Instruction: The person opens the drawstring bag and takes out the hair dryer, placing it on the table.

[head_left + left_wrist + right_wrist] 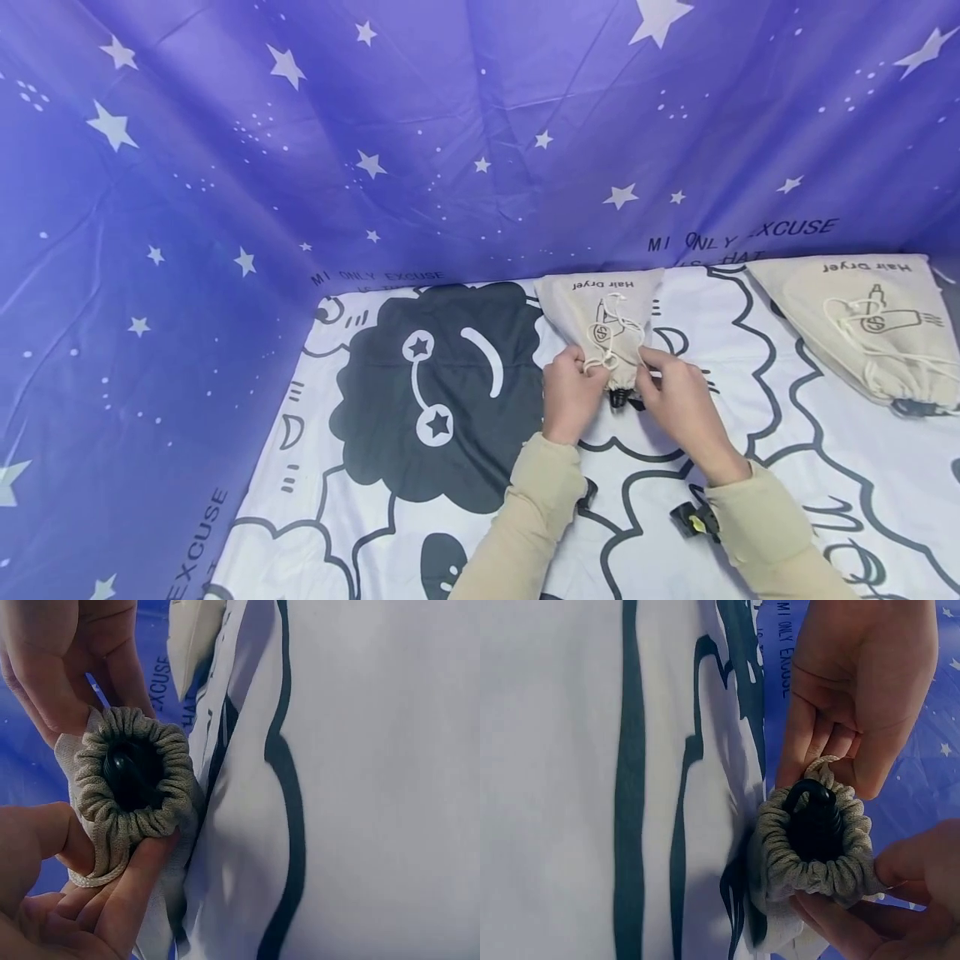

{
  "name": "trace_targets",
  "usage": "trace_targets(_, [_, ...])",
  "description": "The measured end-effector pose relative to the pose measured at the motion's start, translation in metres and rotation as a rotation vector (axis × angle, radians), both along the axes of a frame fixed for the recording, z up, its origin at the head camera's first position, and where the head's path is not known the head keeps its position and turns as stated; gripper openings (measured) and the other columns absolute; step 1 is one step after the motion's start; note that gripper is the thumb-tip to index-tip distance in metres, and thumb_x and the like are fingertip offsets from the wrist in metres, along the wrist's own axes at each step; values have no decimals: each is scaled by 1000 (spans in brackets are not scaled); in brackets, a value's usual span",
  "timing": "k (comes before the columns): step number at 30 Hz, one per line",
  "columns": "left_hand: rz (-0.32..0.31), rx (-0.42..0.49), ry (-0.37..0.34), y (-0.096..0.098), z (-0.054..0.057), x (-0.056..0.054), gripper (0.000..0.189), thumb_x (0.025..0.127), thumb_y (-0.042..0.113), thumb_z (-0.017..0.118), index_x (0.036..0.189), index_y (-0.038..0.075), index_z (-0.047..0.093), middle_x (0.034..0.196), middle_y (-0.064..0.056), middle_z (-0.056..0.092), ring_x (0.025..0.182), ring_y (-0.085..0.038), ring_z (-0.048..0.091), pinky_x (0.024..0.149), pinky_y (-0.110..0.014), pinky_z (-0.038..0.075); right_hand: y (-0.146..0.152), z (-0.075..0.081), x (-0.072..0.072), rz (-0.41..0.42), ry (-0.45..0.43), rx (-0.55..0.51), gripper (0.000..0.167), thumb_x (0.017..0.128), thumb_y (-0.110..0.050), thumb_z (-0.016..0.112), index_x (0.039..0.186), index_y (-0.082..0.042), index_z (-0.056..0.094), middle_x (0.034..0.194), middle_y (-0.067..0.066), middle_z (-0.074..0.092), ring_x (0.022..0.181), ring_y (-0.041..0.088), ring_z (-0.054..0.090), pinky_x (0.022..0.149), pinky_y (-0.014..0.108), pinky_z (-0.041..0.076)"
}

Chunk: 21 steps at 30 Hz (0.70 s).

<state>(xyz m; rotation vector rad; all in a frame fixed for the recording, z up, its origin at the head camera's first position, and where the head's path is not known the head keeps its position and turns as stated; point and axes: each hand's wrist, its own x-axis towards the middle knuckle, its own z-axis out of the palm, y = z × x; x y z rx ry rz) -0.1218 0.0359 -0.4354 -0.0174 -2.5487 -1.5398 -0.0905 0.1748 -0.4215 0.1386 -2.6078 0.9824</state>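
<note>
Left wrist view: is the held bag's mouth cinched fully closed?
No, the gathered mouth of the drawstring bag rings an open hole, with a black object visible inside it.

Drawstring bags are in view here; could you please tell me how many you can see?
2. One drawstring bag is held at its gathered end by the left hand and right hand; the second bag lies farther right. Neither appears to hide another.

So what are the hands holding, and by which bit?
A bag, by its gathered mouth: the left hand and right hand grip it on opposite sides.
</note>
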Motion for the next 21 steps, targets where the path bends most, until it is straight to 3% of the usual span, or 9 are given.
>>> trace_targets(4, [9,-3,7,-4,0,0,25,73,2,63,63,13,43,46,14,31,45,-3,33,43,-18,24,-6,0,-1,1,0,-2,15,88,5,54,91,-1,68,87,20,68,54,19,46,55,35,40])
trace_targets(9, [7,3,1,-12,1,2,26,75,2,62,64,13,41,48,13,29,45,-3,32,43,-19,24,-12,0,-2,3,-29,-9,17,89,4,55,97,0,70,97,22,70,60,22,52,57,37,43])
trace_targets(16, [12,-26,-18,-24,0,3,24,76,3,63,65,12,44,47,13,33,43,-3,34,42,-19,26,-22,1,-6,61,-22,7,16,86,6,54,77,-6,57,78,13,61,58,17,44,57,34,39])
trace_targets(21, [23,-39,-8,-34,1,2,22,76,3,64,66,12,47,48,13,36,45,-3,36,44,-18,28,-31,0,-8,79,-34,-5,13,87,6,54,82,-4,61,80,13,64,56,14,44,55,31,38])
